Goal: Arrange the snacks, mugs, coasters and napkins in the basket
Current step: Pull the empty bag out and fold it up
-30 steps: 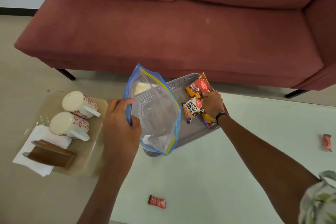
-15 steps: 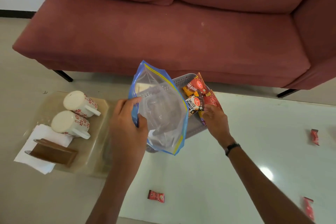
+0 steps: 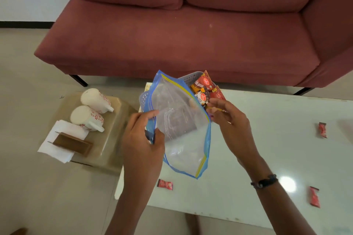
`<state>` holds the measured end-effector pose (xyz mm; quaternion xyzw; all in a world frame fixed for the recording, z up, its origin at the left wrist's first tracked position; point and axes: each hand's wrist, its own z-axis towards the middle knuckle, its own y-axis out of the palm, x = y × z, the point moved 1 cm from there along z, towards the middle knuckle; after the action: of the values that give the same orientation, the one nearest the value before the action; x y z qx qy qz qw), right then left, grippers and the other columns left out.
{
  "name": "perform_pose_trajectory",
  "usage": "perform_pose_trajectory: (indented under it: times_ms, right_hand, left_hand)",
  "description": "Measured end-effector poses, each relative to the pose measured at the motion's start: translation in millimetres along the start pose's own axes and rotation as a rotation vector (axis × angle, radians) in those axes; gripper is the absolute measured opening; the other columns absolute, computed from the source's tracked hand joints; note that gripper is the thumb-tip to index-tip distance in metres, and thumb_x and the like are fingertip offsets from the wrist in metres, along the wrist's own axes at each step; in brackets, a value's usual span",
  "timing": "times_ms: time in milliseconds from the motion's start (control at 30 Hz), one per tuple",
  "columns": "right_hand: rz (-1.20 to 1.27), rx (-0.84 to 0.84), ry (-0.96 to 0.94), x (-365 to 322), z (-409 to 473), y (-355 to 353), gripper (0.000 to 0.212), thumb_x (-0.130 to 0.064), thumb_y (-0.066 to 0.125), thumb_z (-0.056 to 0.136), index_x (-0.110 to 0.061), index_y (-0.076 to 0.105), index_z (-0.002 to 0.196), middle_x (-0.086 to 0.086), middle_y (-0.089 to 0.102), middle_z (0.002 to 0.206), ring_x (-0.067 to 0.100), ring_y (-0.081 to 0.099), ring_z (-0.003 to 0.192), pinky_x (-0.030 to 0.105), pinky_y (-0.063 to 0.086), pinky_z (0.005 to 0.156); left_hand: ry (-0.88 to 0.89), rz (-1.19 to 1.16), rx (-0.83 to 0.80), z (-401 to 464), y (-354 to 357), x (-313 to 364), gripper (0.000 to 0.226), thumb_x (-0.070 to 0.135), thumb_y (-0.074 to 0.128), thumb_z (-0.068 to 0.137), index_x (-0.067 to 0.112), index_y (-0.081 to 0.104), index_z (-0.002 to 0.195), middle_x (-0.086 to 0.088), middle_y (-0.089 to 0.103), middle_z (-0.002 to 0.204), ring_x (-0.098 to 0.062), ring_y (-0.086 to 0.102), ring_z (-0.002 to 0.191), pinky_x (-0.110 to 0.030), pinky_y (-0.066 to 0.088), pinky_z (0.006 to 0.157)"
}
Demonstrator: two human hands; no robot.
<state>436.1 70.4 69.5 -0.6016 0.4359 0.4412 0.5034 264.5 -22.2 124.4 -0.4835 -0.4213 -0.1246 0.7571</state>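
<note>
My left hand pinches the left edge of a clear zip bag with blue and yellow seams, held up in front of the grey perforated basket. My right hand hovers at the bag's right edge with fingers apart, just below the red and orange snack packets standing in the basket. Two white mugs with red flowers lie on a beige tray to the left. White napkins and a brown coaster holder rest at the tray's front.
A glossy white table carries the basket and three small red packets: one in front, two at the right. A dark red sofa stands right behind the table. Beige floor lies to the left.
My right hand has left the snack packets in the basket and come back to the bag's right edge. The bag has been lifted and turned more upright. The view has shifted.
</note>
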Motion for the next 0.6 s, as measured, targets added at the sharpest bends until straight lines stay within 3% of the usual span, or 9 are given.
perform_pose_trajectory:
  times_ms: [100, 167, 233, 300, 333, 400, 467, 533, 600]
  right_hand:
    - [-0.058, -0.052, -0.128, -6, -43, -23, 0.041, 0.009, 0.045, 0.089, -0.015, 0.060, 0.118, -0.005, 0.064, 0.116, 0.005, 0.061, 0.108, 0.028, 0.053, 0.089]
    - [-0.200, -0.183, -0.177, 7, -74, -43, 0.064, 0.017, 0.047, 0.079, -0.018, 0.048, 0.132, -0.009, 0.052, 0.133, 0.003, 0.049, 0.123, 0.031, 0.048, 0.098]
    - [-0.336, -0.392, -0.160, 27, -105, -63, 0.087, 0.004, 0.065, 0.075, -0.022, 0.022, 0.146, -0.014, 0.025, 0.152, -0.001, 0.025, 0.139, 0.029, 0.032, 0.112]
    - [-0.351, -0.518, -0.104, 40, -134, -73, 0.115, -0.021, 0.082, 0.068, -0.027, 0.001, 0.149, -0.022, 0.004, 0.155, -0.006, 0.008, 0.142, 0.016, 0.018, 0.115]
    - [-0.328, -0.497, -0.079, 42, -145, -73, 0.120, -0.031, 0.085, 0.064, -0.028, -0.001, 0.148, -0.024, 0.004, 0.154, -0.009, 0.007, 0.141, 0.009, 0.016, 0.112]
    - [-0.216, -0.307, -0.051, 42, -157, -72, 0.109, -0.035, 0.084, 0.065, -0.027, 0.012, 0.147, -0.025, 0.018, 0.150, -0.013, 0.019, 0.136, 0.003, 0.021, 0.107]
    - [-0.046, -0.104, -0.056, 46, -156, -76, 0.071, -0.023, 0.072, 0.078, -0.022, 0.037, 0.140, -0.021, 0.042, 0.142, -0.007, 0.040, 0.129, 0.014, 0.034, 0.107]
    - [0.050, -0.001, -0.035, 51, -152, -84, 0.042, 0.000, 0.056, 0.087, -0.017, 0.058, 0.125, -0.015, 0.062, 0.126, 0.003, 0.055, 0.119, 0.025, 0.043, 0.103]
    - [0.069, 0.056, 0.013, 49, -145, -96, 0.036, 0.006, 0.051, 0.090, -0.019, 0.068, 0.111, -0.012, 0.070, 0.113, 0.001, 0.061, 0.110, 0.019, 0.047, 0.094]
  left_hand:
    - [-0.047, -0.039, 0.001, -29, 5, 12, 0.034, 0.000, 0.059, 0.080, 0.017, 0.063, 0.109, 0.003, 0.056, 0.097, -0.010, 0.050, 0.073, -0.005, 0.039, 0.063]
    - [-0.103, -0.086, 0.021, -49, 9, 23, 0.033, 0.001, 0.059, 0.081, 0.018, 0.063, 0.109, 0.002, 0.055, 0.099, -0.007, 0.051, 0.071, -0.003, 0.038, 0.063]
    - [-0.167, -0.160, 0.036, -67, 14, 33, 0.033, 0.002, 0.058, 0.083, 0.019, 0.061, 0.111, 0.004, 0.054, 0.101, -0.010, 0.054, 0.070, -0.008, 0.044, 0.064]
    - [-0.242, -0.270, 0.021, -84, 22, 41, 0.033, 0.004, 0.057, 0.084, 0.022, 0.060, 0.112, 0.008, 0.052, 0.103, -0.018, 0.060, 0.075, -0.026, 0.054, 0.067]
    - [-0.271, -0.314, 0.004, -92, 27, 46, 0.033, 0.005, 0.057, 0.084, 0.024, 0.059, 0.112, 0.009, 0.052, 0.104, -0.024, 0.062, 0.077, -0.037, 0.057, 0.064]
    - [-0.301, -0.389, -0.054, -108, 37, 54, 0.033, 0.005, 0.057, 0.086, 0.025, 0.058, 0.113, 0.013, 0.052, 0.104, -0.018, 0.064, 0.077, -0.035, 0.057, 0.056]
    - [-0.341, -0.502, -0.155, -119, 46, 61, 0.035, 0.005, 0.059, 0.087, 0.022, 0.055, 0.118, 0.011, 0.053, 0.109, -0.008, 0.064, 0.077, -0.019, 0.053, 0.050]
    - [-0.363, -0.598, -0.270, -124, 52, 65, 0.043, 0.010, 0.061, 0.086, 0.022, 0.050, 0.126, 0.005, 0.053, 0.121, -0.013, 0.065, 0.088, -0.016, 0.054, 0.054]
    - [-0.333, -0.638, -0.309, -123, 54, 65, 0.054, 0.019, 0.062, 0.084, 0.027, 0.042, 0.134, 0.006, 0.050, 0.129, -0.017, 0.063, 0.097, -0.020, 0.056, 0.062]
